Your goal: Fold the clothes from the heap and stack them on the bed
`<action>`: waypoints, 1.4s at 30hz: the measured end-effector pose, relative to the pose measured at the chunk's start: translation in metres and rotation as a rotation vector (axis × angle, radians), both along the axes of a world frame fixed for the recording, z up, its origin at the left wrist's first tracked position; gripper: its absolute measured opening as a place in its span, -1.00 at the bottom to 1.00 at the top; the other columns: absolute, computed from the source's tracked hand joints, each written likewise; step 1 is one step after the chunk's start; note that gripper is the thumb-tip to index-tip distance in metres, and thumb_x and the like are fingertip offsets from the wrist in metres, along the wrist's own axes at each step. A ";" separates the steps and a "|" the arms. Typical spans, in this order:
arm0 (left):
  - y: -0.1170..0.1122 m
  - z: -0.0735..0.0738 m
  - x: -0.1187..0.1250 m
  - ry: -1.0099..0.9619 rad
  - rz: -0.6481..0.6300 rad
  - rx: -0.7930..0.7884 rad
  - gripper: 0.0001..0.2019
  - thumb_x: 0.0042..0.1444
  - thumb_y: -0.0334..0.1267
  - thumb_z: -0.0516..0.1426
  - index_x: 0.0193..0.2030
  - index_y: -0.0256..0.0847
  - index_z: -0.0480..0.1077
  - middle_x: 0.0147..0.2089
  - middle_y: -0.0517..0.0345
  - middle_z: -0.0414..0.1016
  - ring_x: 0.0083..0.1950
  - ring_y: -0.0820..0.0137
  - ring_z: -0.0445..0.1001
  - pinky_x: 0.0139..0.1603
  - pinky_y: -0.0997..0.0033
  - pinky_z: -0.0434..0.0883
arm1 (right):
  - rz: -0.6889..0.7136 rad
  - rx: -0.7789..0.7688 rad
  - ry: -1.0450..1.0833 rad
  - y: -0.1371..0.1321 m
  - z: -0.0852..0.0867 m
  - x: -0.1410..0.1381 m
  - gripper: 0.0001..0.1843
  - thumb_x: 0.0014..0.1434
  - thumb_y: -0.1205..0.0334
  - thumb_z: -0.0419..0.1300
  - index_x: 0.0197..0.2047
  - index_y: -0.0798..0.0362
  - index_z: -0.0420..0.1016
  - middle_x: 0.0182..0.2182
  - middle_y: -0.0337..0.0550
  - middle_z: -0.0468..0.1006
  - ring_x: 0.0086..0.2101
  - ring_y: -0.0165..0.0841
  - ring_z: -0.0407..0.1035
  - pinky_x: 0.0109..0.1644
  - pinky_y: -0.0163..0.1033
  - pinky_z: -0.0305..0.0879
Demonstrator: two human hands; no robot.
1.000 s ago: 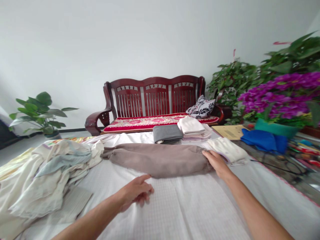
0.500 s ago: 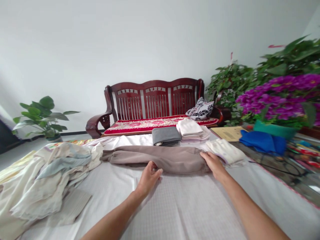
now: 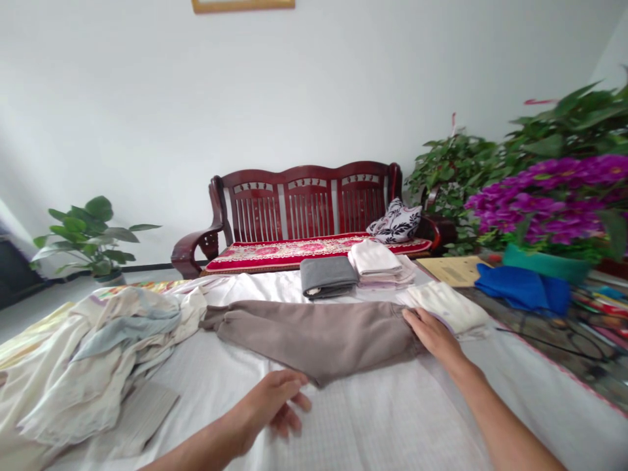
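A pair of brown-grey trousers (image 3: 314, 333) lies folded lengthwise across the white cloth, its cuffs to the left and its waistband to the right. At the waist end, my right hand (image 3: 434, 333) has its fingers closed on the edge; the thumb side is partly hidden. My left hand (image 3: 275, 405) is just in front of the pointed crotch corner, fingers apart and holding nothing; whether a fingertip brushes the fabric is unclear. Behind the trousers sit a folded dark grey garment (image 3: 328, 275) and a stack of folded white clothes (image 3: 375, 260). A folded cream garment (image 3: 451, 307) lies beyond my right hand.
A loose heap of pale clothes (image 3: 112, 347) covers the left side of the white cloth (image 3: 383, 425). To the right are a blue cloth (image 3: 523, 288), cables and a pot of purple flowers (image 3: 544, 203). A wooden bench (image 3: 304, 203) stands behind.
My left hand has drawn toward me and let go of the trousers, whose crotch corner now spreads out flat nearer to me. My right hand remains at the waistband. The view has tilted up slightly.
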State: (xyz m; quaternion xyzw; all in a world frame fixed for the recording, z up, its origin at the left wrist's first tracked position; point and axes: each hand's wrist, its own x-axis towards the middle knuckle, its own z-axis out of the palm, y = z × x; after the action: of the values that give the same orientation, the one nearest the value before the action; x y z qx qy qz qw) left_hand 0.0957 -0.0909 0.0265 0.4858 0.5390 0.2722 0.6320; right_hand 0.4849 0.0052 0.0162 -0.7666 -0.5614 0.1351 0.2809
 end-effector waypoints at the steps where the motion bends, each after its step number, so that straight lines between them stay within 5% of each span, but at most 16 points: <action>1: 0.006 0.001 -0.013 0.124 -0.033 0.133 -0.60 0.08 0.11 0.16 -0.20 -0.21 0.47 -0.32 0.05 0.59 -0.50 0.40 0.49 -0.52 0.46 0.29 | 0.006 0.010 0.011 -0.001 -0.001 0.000 -0.49 0.21 -0.21 -0.03 -0.13 -0.02 0.52 -0.16 0.02 0.64 -0.10 -0.08 0.50 -0.10 -0.11 0.30; 4: 0.040 0.007 -0.058 0.498 0.075 0.579 -0.64 0.21 0.03 0.04 -0.28 -0.20 0.52 -0.37 0.06 0.58 -0.37 0.30 0.52 -0.31 0.38 0.38 | 0.025 0.048 0.010 0.001 -0.004 -0.002 -0.41 0.17 -0.22 0.05 0.07 0.01 0.47 -0.06 0.07 0.63 -0.03 -0.04 0.49 -0.03 -0.08 0.32; 8: 0.104 0.020 -0.116 0.932 0.240 0.797 -0.64 0.19 -0.14 0.02 0.01 -0.21 0.50 0.01 -0.06 0.60 0.07 0.10 0.51 0.10 0.20 0.37 | 0.008 0.112 -0.027 0.005 -0.005 -0.006 -0.39 0.14 -0.08 0.09 0.20 0.01 0.41 0.03 0.04 0.60 0.02 -0.03 0.47 0.03 -0.08 0.32; 11: 0.143 0.028 -0.142 1.152 0.110 0.797 -0.53 0.16 -0.16 0.06 0.18 -0.26 0.42 0.21 -0.14 0.48 0.28 0.02 0.36 0.30 0.09 0.21 | 0.009 0.121 -0.018 0.007 -0.008 -0.004 -0.39 0.15 -0.06 0.06 0.21 0.02 0.40 0.06 0.04 0.58 0.05 -0.01 0.46 0.07 -0.06 0.31; 14: 0.166 0.030 -0.152 1.169 -0.046 0.656 -0.49 0.10 -0.07 0.12 0.15 -0.28 0.44 0.19 -0.20 0.50 0.24 -0.02 0.40 0.25 0.11 0.26 | 0.036 0.154 0.065 0.009 -0.014 0.001 -0.38 0.14 -0.13 0.07 0.19 -0.01 0.41 0.09 0.02 0.57 0.09 -0.02 0.43 0.12 -0.04 0.30; 21: 0.163 0.040 -0.159 1.007 -0.228 0.522 -0.70 -0.03 0.02 0.18 -0.31 -0.15 0.56 -0.27 0.06 0.65 -0.19 0.14 0.59 -0.23 0.35 0.41 | 0.042 0.211 0.284 0.009 -0.008 -0.001 -0.35 0.01 -0.15 0.14 0.07 0.07 0.49 0.01 0.05 0.61 0.07 -0.02 0.45 0.17 -0.03 0.31; 25: 0.152 0.058 -0.187 0.801 -0.231 0.406 -0.64 -0.06 0.10 0.19 -0.29 -0.13 0.55 -0.32 0.16 0.64 -0.21 0.16 0.59 -0.27 0.36 0.41 | 0.078 0.260 0.357 0.017 0.013 -0.003 -0.31 0.00 -0.17 0.18 0.10 0.08 0.50 0.02 0.04 0.61 0.07 -0.03 0.45 0.14 -0.07 0.33; 28: 0.145 0.058 -0.206 0.883 -0.175 0.422 -0.55 -0.11 0.13 0.23 -0.18 -0.16 0.54 -0.25 0.09 0.64 -0.16 0.09 0.58 -0.17 0.28 0.44 | 0.123 0.178 0.294 0.026 0.023 -0.002 -0.40 0.07 -0.11 0.15 0.06 0.10 0.52 0.01 0.06 0.61 0.05 -0.04 0.46 0.12 -0.07 0.34; 31: 0.130 0.041 -0.196 1.090 -0.047 0.656 -0.43 0.00 0.09 0.19 0.08 -0.23 0.48 0.03 -0.12 0.58 0.03 0.01 0.54 0.08 0.15 0.40 | 0.102 0.098 -0.013 0.024 0.030 -0.016 -0.53 0.20 0.02 0.04 0.03 0.07 0.54 0.02 0.09 0.60 0.05 -0.01 0.44 0.13 0.00 0.30; 33: 0.116 0.027 -0.170 1.072 -0.028 0.821 -0.46 0.17 0.06 0.08 0.18 -0.23 0.44 0.21 -0.15 0.47 0.19 0.04 0.46 0.24 0.13 0.32 | 0.123 0.183 -0.225 0.015 0.034 -0.043 -0.50 0.29 0.08 -0.07 0.12 0.10 0.50 0.07 0.13 0.56 0.09 -0.01 0.40 0.17 0.04 0.25; 37: 0.091 -0.004 -0.103 0.925 -0.140 0.925 -0.51 0.35 0.01 -0.08 0.21 -0.16 0.44 0.29 -0.05 0.43 0.33 0.17 0.35 0.37 0.18 0.21 | 0.467 0.309 -0.408 -0.014 0.032 -0.126 -0.48 0.35 0.09 -0.09 0.23 0.09 0.44 0.22 0.08 0.44 0.27 -0.06 0.20 0.37 0.06 0.01; 42: 0.080 -0.035 -0.072 1.047 -0.227 1.039 -0.44 0.34 0.07 -0.03 0.38 -0.11 0.27 0.47 -0.08 0.15 0.48 0.04 0.09 0.43 -0.09 0.07 | 0.793 0.100 -0.454 -0.043 0.004 -0.182 -0.33 0.32 -0.10 0.04 0.41 -0.05 0.20 0.42 -0.02 0.12 0.39 -0.01 -0.06 0.40 0.21 -0.14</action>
State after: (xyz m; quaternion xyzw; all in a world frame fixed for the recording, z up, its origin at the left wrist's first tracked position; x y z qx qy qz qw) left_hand 0.0241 -0.0106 -0.0085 0.8407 0.5179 0.1579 0.0062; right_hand 0.3033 -0.0378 0.0198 -0.4881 -0.8647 0.0335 0.1139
